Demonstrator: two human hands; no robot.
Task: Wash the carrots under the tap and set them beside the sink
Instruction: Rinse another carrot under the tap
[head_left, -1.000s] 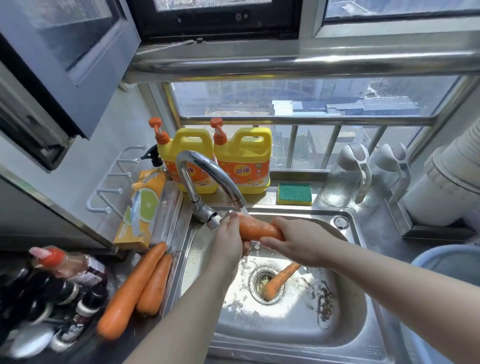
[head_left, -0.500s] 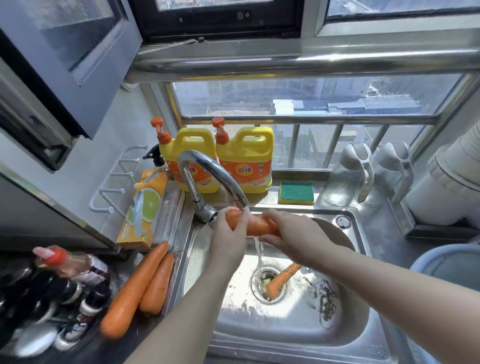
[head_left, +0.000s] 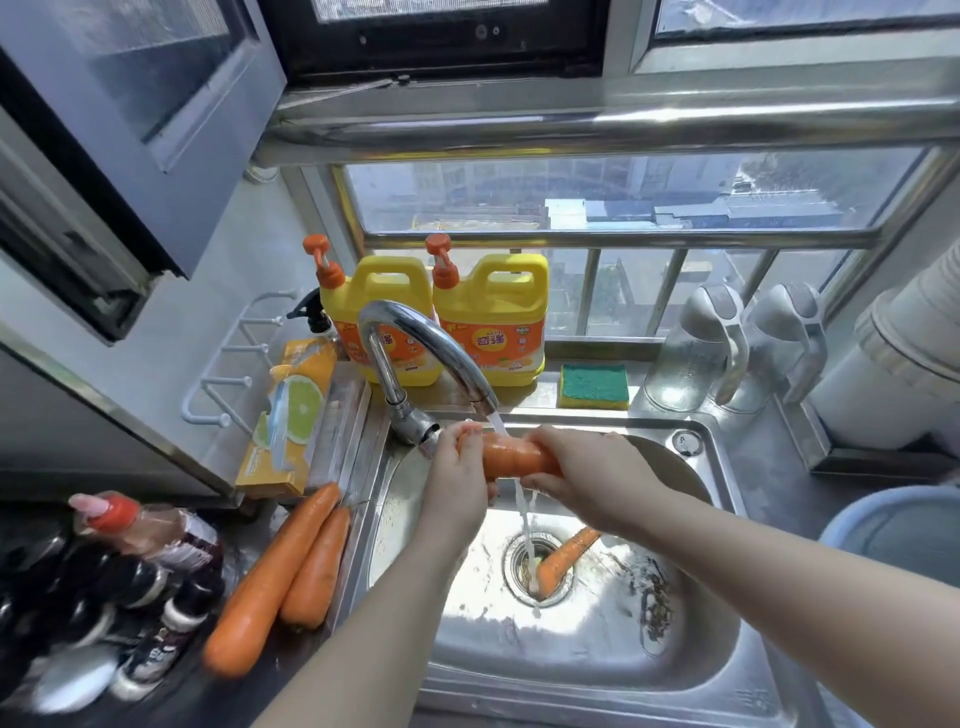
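Washing step, head view. The held carrot (head_left: 519, 457) lies across the sink (head_left: 597, 654) under the spout of the tap (head_left: 431, 353), its long axis running from 9 o'clock to 3 o'clock, nearly level. The left hand (head_left: 460, 478) grips its 9 o'clock end and the right hand (head_left: 587, 478) its 3 o'clock end, fingers of both curled round the root, so only the middle stretch shows. Which end is the tip cannot be told, since both are covered. The stream of water (head_left: 524, 519) strikes this bare middle and falls on towards 6 o'clock into the drain (head_left: 537, 569).

A second carrot (head_left: 563, 558) lies in the basin, thick end over the drain, thin end pointing to 1 o'clock. It is probably unwashed as yet.

Two more carrots lie beside the sink at 9 o'clock, touching side by side: a long carrot (head_left: 275, 577) and a shorter carrot (head_left: 317, 571), axes running from 7 o'clock to 1 o'clock, thin ends at 1 o'clock.

The resting place thus lies at 8 o'clock from the held carrot, and the left hand is the nearer one. A set-down there would likely call for a turn of the axis to match the pair.
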